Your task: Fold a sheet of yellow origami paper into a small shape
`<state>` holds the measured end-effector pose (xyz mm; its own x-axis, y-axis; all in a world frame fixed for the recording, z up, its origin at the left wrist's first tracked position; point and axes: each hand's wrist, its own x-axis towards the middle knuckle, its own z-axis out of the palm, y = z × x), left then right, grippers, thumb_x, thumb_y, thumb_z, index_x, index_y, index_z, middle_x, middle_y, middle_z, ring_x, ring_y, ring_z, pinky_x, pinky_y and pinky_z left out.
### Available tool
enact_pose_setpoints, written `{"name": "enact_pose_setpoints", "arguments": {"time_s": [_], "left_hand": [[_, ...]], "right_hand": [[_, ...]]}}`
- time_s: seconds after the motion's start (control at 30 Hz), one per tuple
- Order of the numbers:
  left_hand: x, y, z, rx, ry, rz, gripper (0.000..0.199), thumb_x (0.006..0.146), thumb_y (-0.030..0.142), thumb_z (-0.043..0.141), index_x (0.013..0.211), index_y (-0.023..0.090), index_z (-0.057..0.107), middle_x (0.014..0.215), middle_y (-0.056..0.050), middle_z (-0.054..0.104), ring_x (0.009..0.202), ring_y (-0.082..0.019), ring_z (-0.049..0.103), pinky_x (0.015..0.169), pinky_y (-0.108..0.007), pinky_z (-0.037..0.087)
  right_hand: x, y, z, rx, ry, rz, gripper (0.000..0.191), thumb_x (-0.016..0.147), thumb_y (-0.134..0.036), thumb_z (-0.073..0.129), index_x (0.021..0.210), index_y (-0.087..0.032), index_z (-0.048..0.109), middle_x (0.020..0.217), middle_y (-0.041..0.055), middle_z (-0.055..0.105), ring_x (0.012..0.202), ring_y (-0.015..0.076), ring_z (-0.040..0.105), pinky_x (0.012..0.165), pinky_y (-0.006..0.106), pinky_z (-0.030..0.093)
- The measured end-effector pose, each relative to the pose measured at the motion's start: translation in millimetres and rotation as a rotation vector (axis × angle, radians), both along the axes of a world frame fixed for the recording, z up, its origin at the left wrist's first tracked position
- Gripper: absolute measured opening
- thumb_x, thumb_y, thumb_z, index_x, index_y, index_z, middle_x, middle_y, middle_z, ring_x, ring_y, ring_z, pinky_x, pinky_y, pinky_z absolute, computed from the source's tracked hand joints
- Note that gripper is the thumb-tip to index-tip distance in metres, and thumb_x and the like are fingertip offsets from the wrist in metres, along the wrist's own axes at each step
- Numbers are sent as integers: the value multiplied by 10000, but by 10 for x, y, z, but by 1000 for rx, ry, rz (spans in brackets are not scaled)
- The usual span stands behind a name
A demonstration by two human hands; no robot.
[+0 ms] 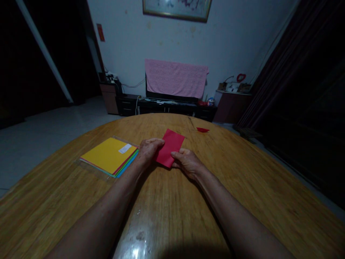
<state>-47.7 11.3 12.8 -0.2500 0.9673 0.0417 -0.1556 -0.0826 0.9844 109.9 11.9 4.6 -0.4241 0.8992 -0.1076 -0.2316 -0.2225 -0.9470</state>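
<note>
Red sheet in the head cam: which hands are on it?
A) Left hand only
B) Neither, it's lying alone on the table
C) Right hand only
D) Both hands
D: the left hand and the right hand both have fingers on opposite edges of the red paper sheet.

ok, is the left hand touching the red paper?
Touching. The head view shows the left hand with its thumb lying over the edge of the red paper.
</note>
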Motion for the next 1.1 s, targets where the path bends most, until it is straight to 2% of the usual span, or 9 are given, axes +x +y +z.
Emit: {"name": "enact_pose_setpoints", "arguments": {"time_s": [0.1,0.23,0.43,0.67,0.87,1.1], "left_hand": [[3,-10,36,20,-103,-61,150,581,286,698,608,146,649,578,-6,617,512,-123,513,494,-239,387],[-13,8,35,-12,-206,-31,166,549,277,726,624,146,657,606,-16,643,538,-140,545,523,-258,423],[-17,41,-13,-18,-277,-10,183,526,262,753,627,142,657,612,-13,647,537,-134,549,525,-258,432],[38,56,-100,-31,-242,66,178,549,286,733,636,147,662,618,-6,649,527,-131,543,518,-262,410],[51,61,-136,-16,-215,66,155,564,277,716,641,152,669,637,-8,657,560,-136,551,542,-262,409],[34,73,-154,-17,-205,89,162,566,278,720,650,149,670,646,-10,650,566,-133,542,539,-258,401]], "right_hand": [[7,-15,14,-28,-6,23,176,739,-226,647,888,-133,662,818,61,699,685,130,636,665,272,532],[24,-34,30,-34,-51,61,156,748,-240,654,860,-132,672,752,38,682,615,94,611,572,198,507],[33,-36,57,-27,-63,58,142,770,-247,657,826,-118,667,726,40,672,574,79,602,546,176,521],[84,-42,82,-102,-119,140,98,812,-188,623,837,-101,660,708,70,677,618,102,649,498,136,515],[179,-23,116,-137,-161,180,81,817,-147,601,840,-98,662,701,73,692,599,98,652,514,140,529],[206,-26,125,-138,-187,225,90,801,-179,636,783,-94,658,742,80,699,594,98,653,481,136,511]]}}
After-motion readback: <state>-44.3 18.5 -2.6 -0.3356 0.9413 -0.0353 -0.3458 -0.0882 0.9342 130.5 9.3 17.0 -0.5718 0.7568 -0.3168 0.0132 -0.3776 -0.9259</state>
